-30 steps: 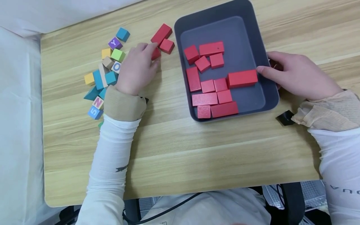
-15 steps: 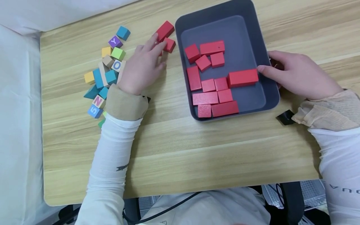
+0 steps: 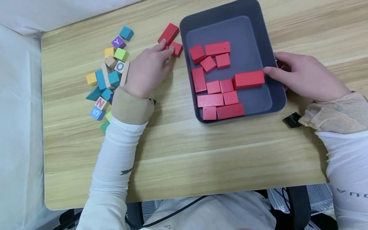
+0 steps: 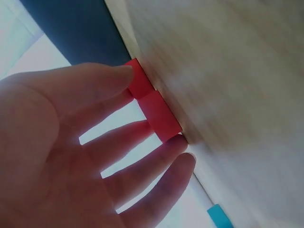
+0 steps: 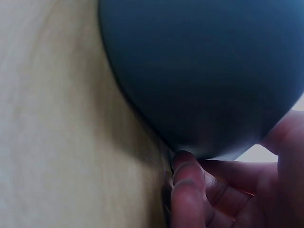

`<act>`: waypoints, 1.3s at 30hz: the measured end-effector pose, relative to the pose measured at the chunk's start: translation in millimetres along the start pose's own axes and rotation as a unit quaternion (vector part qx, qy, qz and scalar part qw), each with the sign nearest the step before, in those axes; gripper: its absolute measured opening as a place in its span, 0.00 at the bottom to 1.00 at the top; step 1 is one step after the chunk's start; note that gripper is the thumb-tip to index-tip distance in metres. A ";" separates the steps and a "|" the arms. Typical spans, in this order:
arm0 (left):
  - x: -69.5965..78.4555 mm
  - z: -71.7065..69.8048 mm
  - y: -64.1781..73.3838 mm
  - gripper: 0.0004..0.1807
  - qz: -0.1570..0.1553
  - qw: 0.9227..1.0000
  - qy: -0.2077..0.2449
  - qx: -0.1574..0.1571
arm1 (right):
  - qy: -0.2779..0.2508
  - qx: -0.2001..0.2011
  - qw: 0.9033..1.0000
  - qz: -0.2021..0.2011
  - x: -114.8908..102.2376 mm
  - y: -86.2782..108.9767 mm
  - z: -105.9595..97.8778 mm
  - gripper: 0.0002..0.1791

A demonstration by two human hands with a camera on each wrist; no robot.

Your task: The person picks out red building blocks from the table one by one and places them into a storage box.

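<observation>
At the table's far middle, my left hand (image 3: pixel 149 68) has its thumb and fingers around small red wooden blocks. The thumb lies against the red cube (image 3: pixel 177 50) closest to the tray, with fingers behind it. Another red block (image 4: pixel 161 116) sits between the fingers in the left wrist view, mostly hidden in the head view. Just beyond the fingertips lies a longer red block (image 3: pixel 169 33). My right hand (image 3: pixel 309 76) grips the right wall of a dark grey tray (image 3: pixel 244 38), thumb over the rim and fingers outside. Several red blocks (image 3: pixel 210 100) lie inside the tray, toward its left and near side.
Left of my left hand is a loose group of coloured blocks, among them a blue cube (image 3: pixel 126 33), a purple letter cube (image 3: pixel 118 42) and a blue number cube (image 3: pixel 97 113). White cloth (image 3: pixel 20 127) borders the table's left edge.
My left hand has moved right, its fingers reaching over the red blocks. The long red block and the cube have shifted right toward the tray. My right hand stays on the tray.
</observation>
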State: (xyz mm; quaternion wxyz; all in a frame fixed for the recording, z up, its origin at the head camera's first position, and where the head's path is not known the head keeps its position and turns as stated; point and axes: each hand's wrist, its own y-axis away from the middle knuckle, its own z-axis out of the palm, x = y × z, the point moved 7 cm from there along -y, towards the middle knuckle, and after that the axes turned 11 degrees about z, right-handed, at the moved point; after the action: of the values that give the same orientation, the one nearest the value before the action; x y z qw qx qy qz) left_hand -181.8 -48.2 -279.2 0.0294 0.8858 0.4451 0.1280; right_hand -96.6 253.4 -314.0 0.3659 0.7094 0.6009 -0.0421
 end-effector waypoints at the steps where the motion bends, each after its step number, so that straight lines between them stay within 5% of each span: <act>1: 1.7 -0.5 -0.1 0.22 -0.001 1.000 -0.004 0.000 | 0.000 0.000 1.000 -0.001 -0.1 -0.1 0.0 0.26; 9: 10.2 -2.4 0.9 0.21 -0.015 0.999 -0.036 -0.012 | 0.004 0.003 1.000 -0.006 -1.8 -0.4 0.5 0.26; 19: 39.0 -3.2 7.9 0.19 0.010 0.991 -0.125 -0.054 | 0.001 -0.001 1.000 -0.002 -2.1 0.3 0.6 0.27; 30: 43.4 -5.2 11.5 0.17 0.003 0.997 -0.078 0.010 | 0.005 -0.001 1.000 -0.002 0.0 0.2 0.8 0.28; 39: 35.3 -0.9 11.9 0.21 -0.015 0.997 -0.014 -0.070 | 0.005 -0.003 1.000 -0.003 -1.1 -0.1 1.0 0.28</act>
State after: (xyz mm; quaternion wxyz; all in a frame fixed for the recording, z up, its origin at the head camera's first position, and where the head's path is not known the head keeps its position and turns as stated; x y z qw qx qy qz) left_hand -152.6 -27.3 -269.3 0.1000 0.8763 0.4482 0.1458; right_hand -96.6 251.9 -314.3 0.3651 0.7067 0.6049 -0.0376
